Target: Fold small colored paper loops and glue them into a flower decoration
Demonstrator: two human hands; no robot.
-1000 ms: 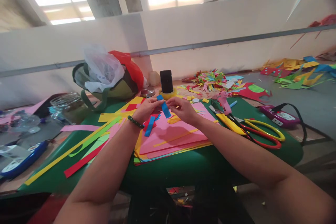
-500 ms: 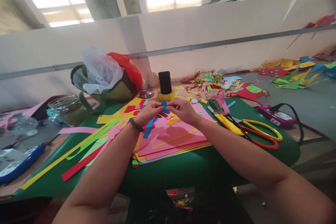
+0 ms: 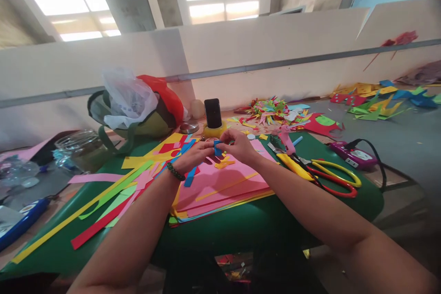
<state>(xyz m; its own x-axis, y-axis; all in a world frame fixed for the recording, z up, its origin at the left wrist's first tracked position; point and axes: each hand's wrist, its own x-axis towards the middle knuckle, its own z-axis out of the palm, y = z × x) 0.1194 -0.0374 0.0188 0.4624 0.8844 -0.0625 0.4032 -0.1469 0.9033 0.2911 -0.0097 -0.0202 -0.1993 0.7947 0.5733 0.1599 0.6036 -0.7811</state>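
Observation:
My left hand [image 3: 195,155], with a dark bead bracelet at the wrist, and my right hand [image 3: 237,145] meet over a stack of pink paper sheets [image 3: 220,183]. Both pinch a small blue paper strip [image 3: 217,148], which is folded short between the fingertips. Another blue strip [image 3: 190,176] lies on the pink stack just below my left hand. Yellow scraps [image 3: 223,163] lie under the hands.
A green table [image 3: 241,225] carries long yellow, green and red strips [image 3: 103,202] at left and scissors with red and yellow handles [image 3: 330,179] at right. A black phone [image 3: 212,113] stands on a yellow tape roll behind the hands. A bag, a glass jar and paper scraps crowd the back.
The blue strip, held stretched out between both hands a second ago, is now folded small between the fingertips. My hands have drawn closer together. The view has tilted slightly.

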